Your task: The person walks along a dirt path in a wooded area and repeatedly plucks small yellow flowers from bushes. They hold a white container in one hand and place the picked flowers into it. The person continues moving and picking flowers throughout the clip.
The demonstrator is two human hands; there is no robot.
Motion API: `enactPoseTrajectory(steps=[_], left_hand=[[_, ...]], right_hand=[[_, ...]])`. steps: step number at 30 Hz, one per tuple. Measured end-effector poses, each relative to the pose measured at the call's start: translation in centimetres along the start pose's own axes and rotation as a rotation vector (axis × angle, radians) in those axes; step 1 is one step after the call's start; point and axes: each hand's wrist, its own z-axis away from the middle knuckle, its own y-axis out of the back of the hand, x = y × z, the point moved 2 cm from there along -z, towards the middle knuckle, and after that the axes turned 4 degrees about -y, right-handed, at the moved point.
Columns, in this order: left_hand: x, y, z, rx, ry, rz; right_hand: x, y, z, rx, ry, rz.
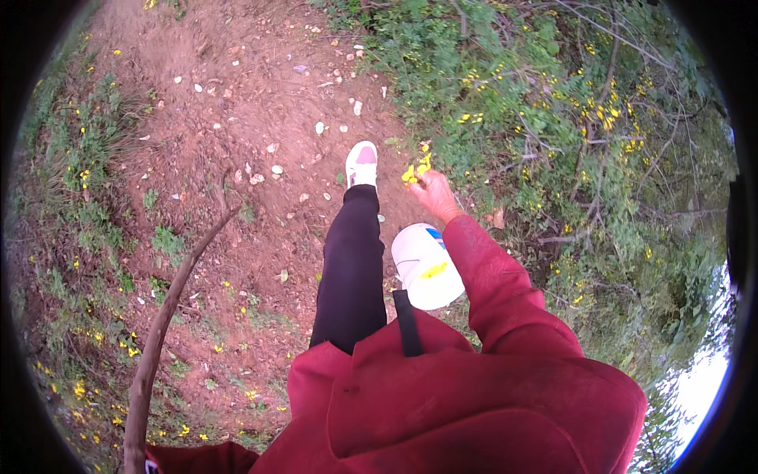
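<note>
My right hand (436,197) reaches forward with its fingers pinched on a sprig of yellow flowers (416,170). Just below that hand is a white bucket (418,247) with a blue patch and a thin handle. A yellow patch shows on or in the bucket; I cannot tell which. Beside the bucket a black strap (407,324) lies against my red jacket. At the lower left, my left sleeve (201,458) reaches a long, crooked wooden stick (162,332), which slants up over the ground. My left hand itself is out of sight.
Reddish dirt path (260,103) with scattered pale stones runs ahead. Green shrubs (505,95) with yellow blossoms and bare branches crowd the right side. Grass and small yellow-flowered plants (87,189) line the left. One white-and-pink shoe (362,163) is forward on the path.
</note>
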Motion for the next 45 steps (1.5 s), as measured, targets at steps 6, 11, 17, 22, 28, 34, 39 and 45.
enactPoseTrajectory(steps=[6, 11, 17, 22, 28, 34, 39, 45], left_hand=[[10.8, -0.4, 4.0, -0.379, -0.184, 0.182], [18.4, -2.8, 10.5, -0.673, -0.308, 0.343], [20.0, -4.2, 15.8, -0.838, -0.442, 0.357], [19.2, -5.5, 14.5, -1.541, 0.032, 0.579], [10.4, -14.0, 14.2, -1.905, 1.012, 1.285], [2.0, -31.7, 15.6, -1.166, 0.262, 0.231], [0.1, -40.5, 17.1, -0.747, 0.449, 0.118], [-1.2, -41.9, 20.9, -0.878, 1.020, 0.750]], right_hand=[[-0.5, 5.2, 2.1, -0.161, 0.060, 0.011], [-1.1, 7.5, 4.9, -0.243, -0.022, 0.030], [-0.6, 7.9, 8.8, -0.205, -0.025, -0.063], [0.4, 7.9, 10.1, -0.039, -0.016, -0.034], [1.0, 6.2, 9.7, -0.091, -0.064, -0.122], [-0.8, 4.9, 9.5, -0.117, -0.085, -0.221], [-3.2, 4.9, 8.8, -0.069, -0.061, -0.240], [-5.6, 3.7, 7.9, -0.043, -0.050, -0.314]])
